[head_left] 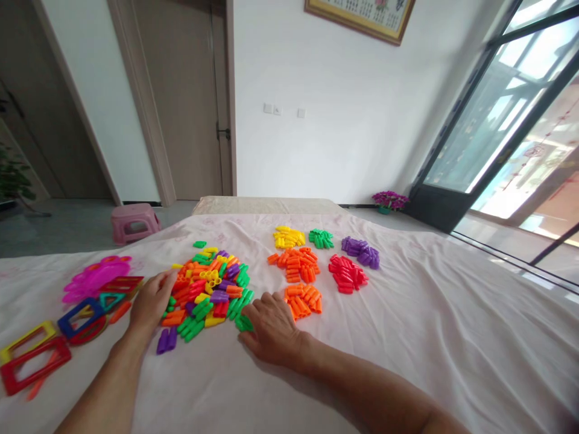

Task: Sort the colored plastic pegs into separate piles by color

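Note:
A mixed heap of small bullet-shaped plastic building pieces [208, 277] in several colours lies on the sheet before me. My left hand [154, 298] rests against the heap's left side, fingers loosely stretched out; its fingertips are partly hidden, and I see no piece held. At the heap's right edge, my right hand [274, 322] has its fingers curled down on green building pieces [244, 323], partly covered by the hand. Two orange groups, a near one [307, 300] just beyond the right hand and a farther one [296, 264], lie apart from the heap.
Behind are yellow [288, 237], green [321, 239], purple [360, 251] and red groups [347, 274]. Left of my left hand lie a magenta flower-shaped plate [97, 277] and coloured frame shapes [36, 364]. A pink stool [134, 223] stands beyond the wrinkled sheet [429, 325].

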### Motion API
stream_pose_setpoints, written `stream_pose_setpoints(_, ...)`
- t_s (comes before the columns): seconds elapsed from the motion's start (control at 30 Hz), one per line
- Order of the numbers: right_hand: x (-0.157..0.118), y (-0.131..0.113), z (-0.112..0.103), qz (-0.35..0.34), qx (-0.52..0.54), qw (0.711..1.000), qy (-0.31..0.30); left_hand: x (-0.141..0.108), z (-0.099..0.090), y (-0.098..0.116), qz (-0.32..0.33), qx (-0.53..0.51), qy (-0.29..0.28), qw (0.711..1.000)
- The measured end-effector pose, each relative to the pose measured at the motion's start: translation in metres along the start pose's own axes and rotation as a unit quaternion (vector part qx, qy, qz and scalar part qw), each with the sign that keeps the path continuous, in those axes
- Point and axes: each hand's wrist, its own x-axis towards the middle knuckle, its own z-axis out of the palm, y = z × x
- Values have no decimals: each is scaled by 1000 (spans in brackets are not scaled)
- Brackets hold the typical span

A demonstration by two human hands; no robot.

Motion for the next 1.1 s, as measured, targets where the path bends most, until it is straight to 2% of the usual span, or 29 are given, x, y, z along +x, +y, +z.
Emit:
stream_pose_setpoints(0.13,-4,3,-2,7,44,999,13,0,0,1,7,-7,2,1000)
stream_pose_setpoints(0.23,0,31,-13,19,116,990,72,0,1,-2,7,-9,-2,1000)
stream_pose_setpoints(0.33,13,96,-26,98,181,965,164,2,4,-8,0,-5,-4,1000)
stream_pose_setpoints(0.43,26,187,-37,228,178,931,223,5,6,-13,1,0,-5,1000)
stream_pose_setpoints(0.53,27,268,-42,362,98,907,189,7,6,-16,4,2,-12,1000)
stream_pose_setpoints(0.63,21,317,-41,418,62,891,164,7,5,-16,7,5,-15,1000)
stream_pose_setpoints(0.7,18,334,-37,434,47,887,151,7,4,-15,13,2,-12,1000)
stream_pose_setpoints(0.83,18,351,-24,450,19,885,118,5,3,-12,16,2,-8,1000)
stream_pose_setpoints(1.1,25,362,-18,451,-11,890,63,4,4,-10,16,-21,-4,1000)
